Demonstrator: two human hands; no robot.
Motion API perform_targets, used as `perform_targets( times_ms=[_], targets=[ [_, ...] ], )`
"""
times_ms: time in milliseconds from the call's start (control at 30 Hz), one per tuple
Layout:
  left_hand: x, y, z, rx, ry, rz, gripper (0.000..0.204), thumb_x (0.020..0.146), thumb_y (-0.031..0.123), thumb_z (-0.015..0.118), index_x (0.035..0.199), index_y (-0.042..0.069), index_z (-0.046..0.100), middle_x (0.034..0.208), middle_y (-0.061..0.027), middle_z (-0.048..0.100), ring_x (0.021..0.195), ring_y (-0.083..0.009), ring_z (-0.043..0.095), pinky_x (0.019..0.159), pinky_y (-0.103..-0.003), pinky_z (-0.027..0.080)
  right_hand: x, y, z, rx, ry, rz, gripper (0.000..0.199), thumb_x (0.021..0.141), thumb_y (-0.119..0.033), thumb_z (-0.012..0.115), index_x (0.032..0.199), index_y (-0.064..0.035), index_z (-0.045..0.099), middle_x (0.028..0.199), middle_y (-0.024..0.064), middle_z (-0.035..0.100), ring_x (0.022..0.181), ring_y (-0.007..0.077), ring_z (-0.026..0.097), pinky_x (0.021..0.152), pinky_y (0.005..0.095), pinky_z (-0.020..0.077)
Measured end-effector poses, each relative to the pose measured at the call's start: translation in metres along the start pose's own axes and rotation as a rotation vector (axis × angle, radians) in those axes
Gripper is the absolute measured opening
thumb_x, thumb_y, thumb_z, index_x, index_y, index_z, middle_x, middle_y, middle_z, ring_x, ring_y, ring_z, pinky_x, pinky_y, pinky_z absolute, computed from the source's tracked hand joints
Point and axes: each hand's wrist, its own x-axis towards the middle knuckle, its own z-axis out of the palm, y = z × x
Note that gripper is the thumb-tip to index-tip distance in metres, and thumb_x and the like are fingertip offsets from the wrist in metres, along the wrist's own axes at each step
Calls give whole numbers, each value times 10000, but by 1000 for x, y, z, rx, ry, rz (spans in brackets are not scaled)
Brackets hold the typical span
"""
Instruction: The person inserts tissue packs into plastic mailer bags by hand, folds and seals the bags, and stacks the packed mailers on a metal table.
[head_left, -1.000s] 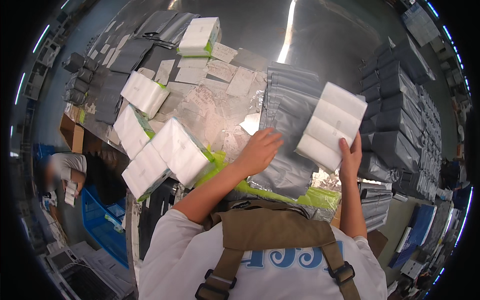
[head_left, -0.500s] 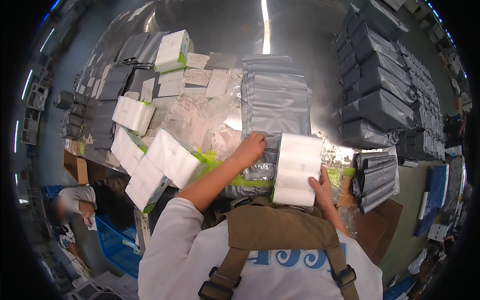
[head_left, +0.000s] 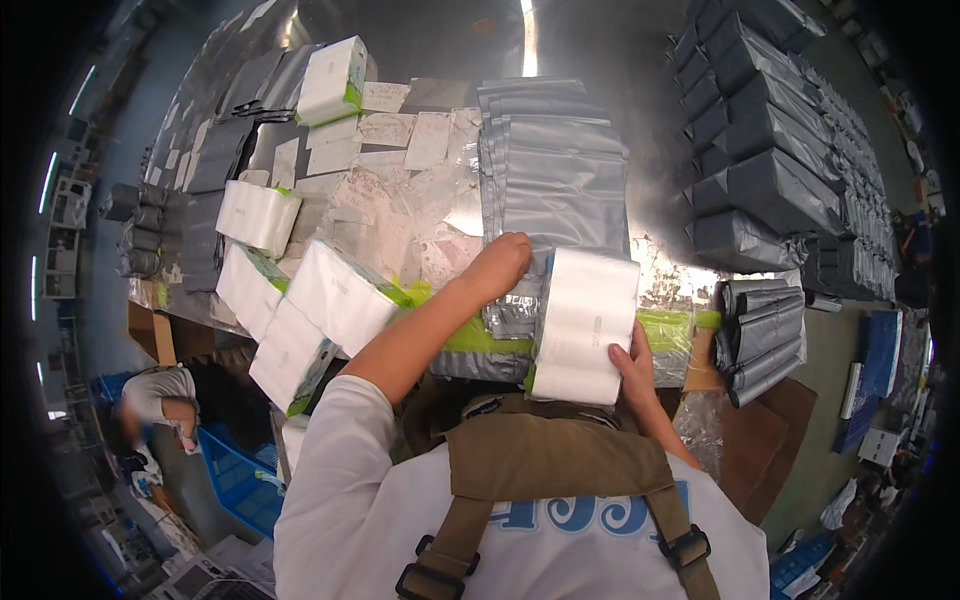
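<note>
My right hand [head_left: 634,370] grips the right side of a white pack of tissues [head_left: 588,325] with a green end, its thumb lying on top. The pack is at the near edge of the table, by the near end of a pile of flat grey mailing bags [head_left: 560,170]. My left hand [head_left: 502,266] is closed at the near left edge of the top grey bag, its fingertips partly hidden. Just below that hand lies a crinkled, shiny piece of plastic [head_left: 515,310].
Several more tissue packs [head_left: 340,295] lie to the left. Filled grey parcels [head_left: 775,130] are stacked at the right, with folded grey bags [head_left: 760,340] nearer. Another person [head_left: 160,400] is at the far left beside a blue crate [head_left: 235,480]. Green tape [head_left: 665,330] marks the table edge.
The whole view has shifted slightly, moving most table things up in the picture. Both hands keep their holds, and the tissue pack has tilted a little.
</note>
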Motion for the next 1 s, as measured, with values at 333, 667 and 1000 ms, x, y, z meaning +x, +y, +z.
perform_targets(
  times_ms=[333, 667, 1000],
  targets=[
    [-5, -9, -7, -52, -98, 128, 71, 758, 17, 648, 811, -21, 620, 996, -143, 588, 981, -325, 555, 862, -382, 470, -6, 8, 3, 22, -45, 43, 651, 864, -121, 659, 1402, -23, 306, 1229, 125, 547, 1135, 181, 520, 965, 321, 411],
    [-5, -14, -9, -200, -35, 110, 81, 780, 2, 641, 855, -28, 632, 974, -142, 620, 900, -330, 593, 808, -378, 496, 0, 16, 9, -6, -66, 10, 643, 870, -106, 658, 1401, -28, 304, 1197, 123, 570, 1101, 177, 542, 942, 321, 429],
    [-3, -5, -12, -281, 21, -198, 82, 800, 26, 617, 862, -11, 654, 970, -128, 647, 836, -295, 625, 749, -330, 504, 7, 23, 6, -146, -64, 146, 619, 911, -106, 624, 1417, -30, 275, 1132, 126, 605, 1023, 168, 580, 880, 302, 465]
  ],
)
